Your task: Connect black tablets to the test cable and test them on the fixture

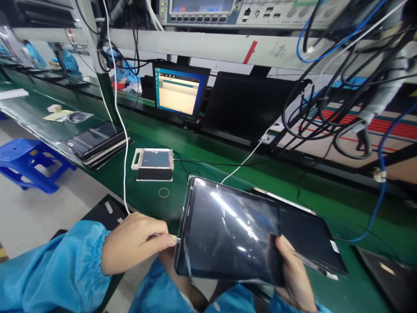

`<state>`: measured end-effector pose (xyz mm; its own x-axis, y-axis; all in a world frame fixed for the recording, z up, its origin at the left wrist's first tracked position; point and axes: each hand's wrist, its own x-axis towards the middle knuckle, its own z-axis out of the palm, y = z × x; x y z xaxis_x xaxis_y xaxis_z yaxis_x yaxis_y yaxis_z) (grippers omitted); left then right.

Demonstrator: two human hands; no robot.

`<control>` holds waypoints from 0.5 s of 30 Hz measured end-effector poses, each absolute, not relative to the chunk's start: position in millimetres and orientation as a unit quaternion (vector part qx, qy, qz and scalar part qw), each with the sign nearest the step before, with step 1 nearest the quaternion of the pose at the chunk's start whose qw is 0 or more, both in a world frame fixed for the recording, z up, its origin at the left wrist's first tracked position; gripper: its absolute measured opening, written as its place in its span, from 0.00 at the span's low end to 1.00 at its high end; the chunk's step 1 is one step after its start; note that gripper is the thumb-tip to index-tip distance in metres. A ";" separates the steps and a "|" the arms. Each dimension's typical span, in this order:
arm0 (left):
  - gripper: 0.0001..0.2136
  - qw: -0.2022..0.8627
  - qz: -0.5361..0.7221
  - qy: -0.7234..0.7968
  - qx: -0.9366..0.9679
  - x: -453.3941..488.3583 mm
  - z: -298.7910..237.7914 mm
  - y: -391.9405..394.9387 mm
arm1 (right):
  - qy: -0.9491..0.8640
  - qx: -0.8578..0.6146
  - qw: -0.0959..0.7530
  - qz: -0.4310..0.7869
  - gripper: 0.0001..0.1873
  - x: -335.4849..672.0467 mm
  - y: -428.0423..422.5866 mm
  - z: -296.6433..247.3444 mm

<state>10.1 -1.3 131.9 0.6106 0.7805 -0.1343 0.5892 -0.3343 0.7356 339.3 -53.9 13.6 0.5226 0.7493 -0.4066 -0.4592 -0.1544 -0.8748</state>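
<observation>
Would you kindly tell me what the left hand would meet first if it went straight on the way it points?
The left edge of the dark tablet held by the right hand; the plug the left hand pinches looks nearly there.

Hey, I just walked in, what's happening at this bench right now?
A person in a blue smock stands at a green bench. The right hand holds a dark tablet by its lower corner. The left hand pinches the end of a white cable at the tablet's left edge; whether it is plugged in cannot be told. A second tablet lies flat just behind, a stack of tablets sits to the left, and a monitor is lit.
</observation>
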 end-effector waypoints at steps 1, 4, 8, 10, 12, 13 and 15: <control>0.22 0.379 0.115 0.427 0.813 9.8 131.7 -1.8 | -0.113 -0.598 0.640 0.468 0.41 340.0 -55.0 17.1; 0.22 0.364 0.102 0.429 0.820 9.1 129.1 -3.8 | -0.106 -0.610 0.644 0.449 0.43 340.7 -59.4 27.5; 0.20 0.377 0.103 0.447 0.805 7.9 122.5 -7.5 | -0.129 -0.633 0.641 0.415 0.44 340.5 -64.9 40.7; 0.20 0.378 0.096 0.457 0.800 7.3 118.9 -8.2 | -0.153 -0.642 0.635 0.402 0.44 342.7 -65.8 46.8; 0.20 0.383 0.078 0.455 0.800 6.5 115.5 -7.1 | -0.183 -0.649 0.625 0.393 0.42 346.4 -64.0 51.1; 0.20 0.388 0.071 0.453 0.800 5.6 113.7 -5.4 | -0.194 -0.653 0.618 0.392 0.42 348.1 -61.6 52.0; 0.20 0.385 0.064 0.456 0.800 2.1 109.2 1.3 | -0.206 -0.658 0.604 0.400 0.41 348.7 -53.2 49.9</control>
<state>2.1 1.3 109.2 0.5765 0.7785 -0.2480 0.6798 -0.2886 0.6743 348.7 -53.2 49.9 0.5954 0.7539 -0.2775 -0.2116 -0.1860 -0.9595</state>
